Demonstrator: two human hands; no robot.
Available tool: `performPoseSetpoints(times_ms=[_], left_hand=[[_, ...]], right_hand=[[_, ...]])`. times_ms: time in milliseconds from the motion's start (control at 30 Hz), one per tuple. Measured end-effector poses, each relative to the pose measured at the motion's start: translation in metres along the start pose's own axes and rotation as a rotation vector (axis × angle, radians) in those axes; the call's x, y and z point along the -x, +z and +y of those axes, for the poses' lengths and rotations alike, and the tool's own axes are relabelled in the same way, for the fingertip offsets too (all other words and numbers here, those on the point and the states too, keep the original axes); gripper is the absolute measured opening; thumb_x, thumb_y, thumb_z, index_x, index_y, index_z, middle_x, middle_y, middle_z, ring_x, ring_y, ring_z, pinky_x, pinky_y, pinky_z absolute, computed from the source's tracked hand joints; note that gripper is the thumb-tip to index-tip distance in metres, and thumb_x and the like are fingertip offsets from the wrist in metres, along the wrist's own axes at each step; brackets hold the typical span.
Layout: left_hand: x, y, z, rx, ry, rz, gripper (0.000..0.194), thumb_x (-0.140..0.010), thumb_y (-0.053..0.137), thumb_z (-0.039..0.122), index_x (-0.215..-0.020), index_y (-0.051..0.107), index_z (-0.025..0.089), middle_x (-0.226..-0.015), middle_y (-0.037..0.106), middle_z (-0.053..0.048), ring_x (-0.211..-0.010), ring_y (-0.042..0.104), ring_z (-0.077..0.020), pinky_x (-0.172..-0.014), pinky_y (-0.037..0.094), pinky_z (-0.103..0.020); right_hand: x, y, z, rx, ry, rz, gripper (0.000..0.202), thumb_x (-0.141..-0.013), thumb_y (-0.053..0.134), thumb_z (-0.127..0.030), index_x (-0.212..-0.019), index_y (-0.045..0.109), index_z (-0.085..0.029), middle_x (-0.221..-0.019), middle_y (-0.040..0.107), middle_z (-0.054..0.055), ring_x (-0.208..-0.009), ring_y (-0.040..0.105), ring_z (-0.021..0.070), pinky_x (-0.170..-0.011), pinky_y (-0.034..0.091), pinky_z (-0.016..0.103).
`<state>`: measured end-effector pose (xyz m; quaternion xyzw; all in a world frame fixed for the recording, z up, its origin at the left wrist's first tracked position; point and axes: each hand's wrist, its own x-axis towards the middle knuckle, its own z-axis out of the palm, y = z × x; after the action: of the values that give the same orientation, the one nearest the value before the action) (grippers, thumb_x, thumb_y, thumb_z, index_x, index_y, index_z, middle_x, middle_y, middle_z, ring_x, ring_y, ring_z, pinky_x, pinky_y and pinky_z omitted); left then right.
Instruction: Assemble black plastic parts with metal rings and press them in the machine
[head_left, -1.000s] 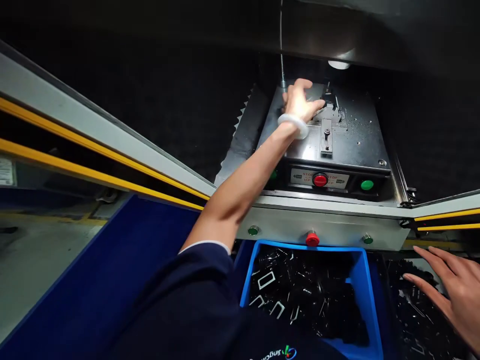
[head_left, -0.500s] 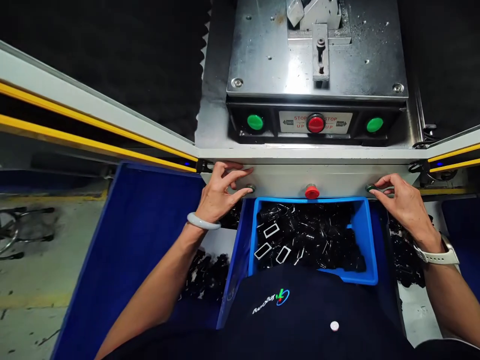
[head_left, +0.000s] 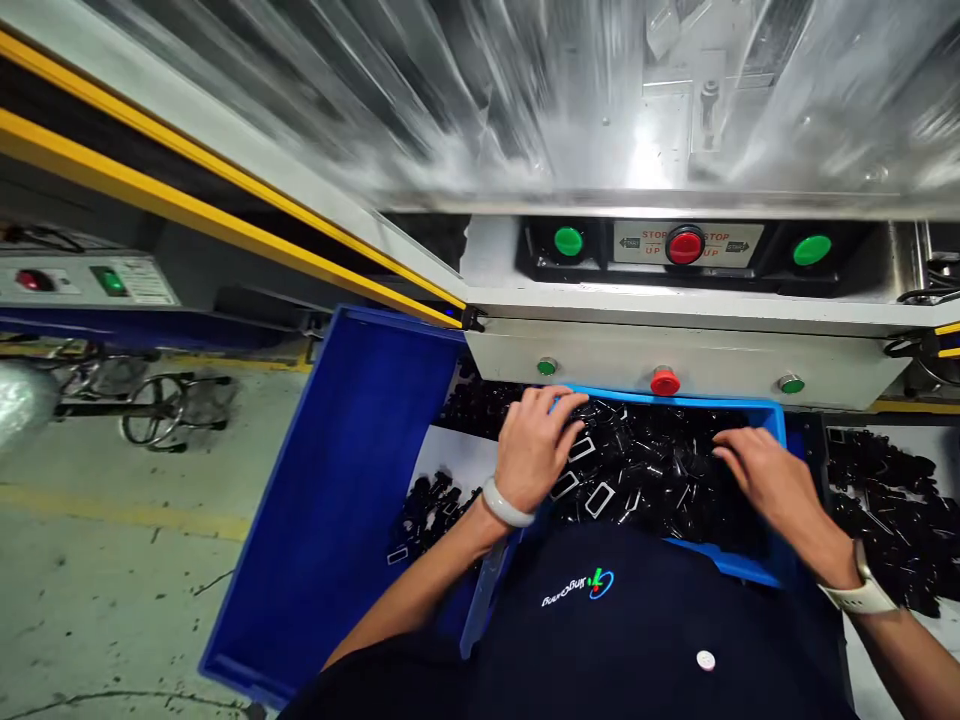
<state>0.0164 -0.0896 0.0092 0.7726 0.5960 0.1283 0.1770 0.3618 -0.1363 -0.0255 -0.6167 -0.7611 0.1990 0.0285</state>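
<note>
My left hand (head_left: 534,447) hovers over the left rim of a blue bin (head_left: 781,425), thumb and fingers apart and bent, with nothing seen in them. Over the bin's right part is my right hand (head_left: 776,485), its thumb apart from the loosely bent fingers and no object showing in it. Shiny black plastic parts (head_left: 667,465) fill the bin, some with pale rectangular rims. On the panel above it sit a left green button (head_left: 547,366), a red knob (head_left: 665,380) and a right green button (head_left: 791,383); neither hand touches them.
A blurred clear screen (head_left: 480,130) covers the machine's metal plate. Below it is a control box with a red stop button (head_left: 685,244). A large blue tray (head_left: 322,520) stands at left. More black parts (head_left: 892,510) lie at right. Yellow-edged frames flank the machine.
Both hands have left the green buttons and moved down over the bin. A clear, motion-blurred screen now stands in front of the metal plate. The view has shifted left.
</note>
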Motion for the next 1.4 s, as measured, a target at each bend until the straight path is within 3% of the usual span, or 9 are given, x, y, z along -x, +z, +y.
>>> performPoseSetpoints(times_ms=[100,200,400,533,700,900,1033,1200,1400], left_hand=[[0.01,0.008,0.001,0.05,-0.002,-0.128,0.033,-0.098,0.056,0.01,-0.123,0.073,0.021,-0.127,0.071,-0.013,-0.11,0.06,-0.031,-0.094,0.051,-0.048],[0.009,0.005,-0.005,0.319,-0.034,-0.086,0.03,-0.1,0.056,0.014,-0.12,0.076,0.023,-0.117,0.074,-0.011,-0.109,0.06,-0.0285,-0.102,0.05,-0.048],[-0.005,-0.009,0.001,1.325,-0.446,-0.162,0.039,-0.088,0.08,0.053,-0.112,0.08,0.023,-0.107,0.075,-0.008,-0.09,0.066,-0.021,-0.08,0.055,-0.033],[-0.017,0.0,0.015,1.741,-0.593,-0.261,0.044,-0.074,0.095,0.048,-0.101,0.081,0.016,-0.089,0.07,-0.005,-0.082,0.062,-0.0139,-0.076,0.052,-0.025],[-0.028,0.009,0.028,1.816,-0.622,-0.289,0.035,-0.077,0.094,0.04,-0.092,0.079,0.013,-0.096,0.071,-0.007,-0.085,0.063,-0.0153,-0.078,0.052,-0.026],[-0.034,0.013,0.039,1.815,-0.622,-0.252,0.038,-0.079,0.093,0.043,-0.102,0.081,0.016,-0.107,0.075,-0.009,-0.098,0.067,-0.0187,-0.087,0.054,-0.029],[-0.035,0.016,0.051,1.786,-0.631,-0.184,0.042,-0.08,0.091,0.045,-0.109,0.082,0.017,-0.113,0.075,-0.01,-0.1,0.067,-0.0201,-0.086,0.053,-0.029],[-0.037,0.018,0.067,1.736,-0.565,-0.11,0.044,-0.081,0.089,0.053,-0.107,0.084,0.018,-0.107,0.076,-0.008,-0.088,0.063,-0.0156,-0.078,0.052,-0.026],[-0.045,0.016,0.078,1.567,-0.481,0.058,0.039,-0.091,0.077,0.056,-0.109,0.083,0.022,-0.117,0.074,-0.009,-0.097,0.067,-0.0206,-0.078,0.056,-0.029]], right_hand=[[0.007,0.029,-0.007,0.02,-0.005,-0.182,0.021,-0.104,0.052,-0.028,-0.111,0.07,-0.02,-0.101,0.075,0.01,-0.095,0.069,0.0286,-0.075,0.053,0.038],[0.009,0.04,-0.004,-0.018,-0.004,-0.175,0.017,-0.102,0.054,-0.026,-0.109,0.069,-0.021,-0.102,0.074,0.01,-0.095,0.069,0.027,-0.074,0.052,0.036],[0.01,0.041,0.003,-0.07,0.001,-0.128,0.012,-0.099,0.055,-0.022,-0.1,0.067,-0.022,-0.094,0.072,0.007,-0.089,0.069,0.0241,-0.073,0.05,0.034],[0.01,0.034,0.001,-0.049,0.018,-0.116,0.015,-0.098,0.053,-0.021,-0.095,0.067,-0.022,-0.092,0.071,0.007,-0.087,0.068,0.0236,-0.075,0.05,0.034],[0.007,-0.002,-0.01,-0.161,0.138,-0.002,0.019,-0.102,0.049,-0.031,-0.099,0.067,-0.025,-0.093,0.07,0.006,-0.081,0.068,0.0215,-0.067,0.051,0.034],[-0.006,-0.053,-0.047,-0.743,0.298,0.198,0.03,-0.095,0.068,-0.054,-0.097,0.071,-0.024,-0.093,0.075,0.005,-0.08,0.072,0.0198,-0.074,0.06,0.034],[-0.023,-0.065,-0.083,-1.062,0.327,0.28,0.035,-0.088,0.076,-0.056,-0.093,0.072,-0.022,-0.086,0.076,0.005,-0.078,0.072,0.0186,-0.074,0.061,0.033],[-0.043,-0.057,-0.108,-0.954,0.22,0.337,0.027,-0.093,0.072,-0.049,-0.089,0.072,-0.022,-0.098,0.071,0.006,-0.079,0.064,0.0155,-0.07,0.054,0.031],[-0.059,-0.061,-0.099,-0.848,0.186,0.292,0.025,-0.095,0.07,-0.046,-0.088,0.072,-0.022,-0.097,0.068,0.005,-0.078,0.06,0.0152,-0.07,0.05,0.031]])
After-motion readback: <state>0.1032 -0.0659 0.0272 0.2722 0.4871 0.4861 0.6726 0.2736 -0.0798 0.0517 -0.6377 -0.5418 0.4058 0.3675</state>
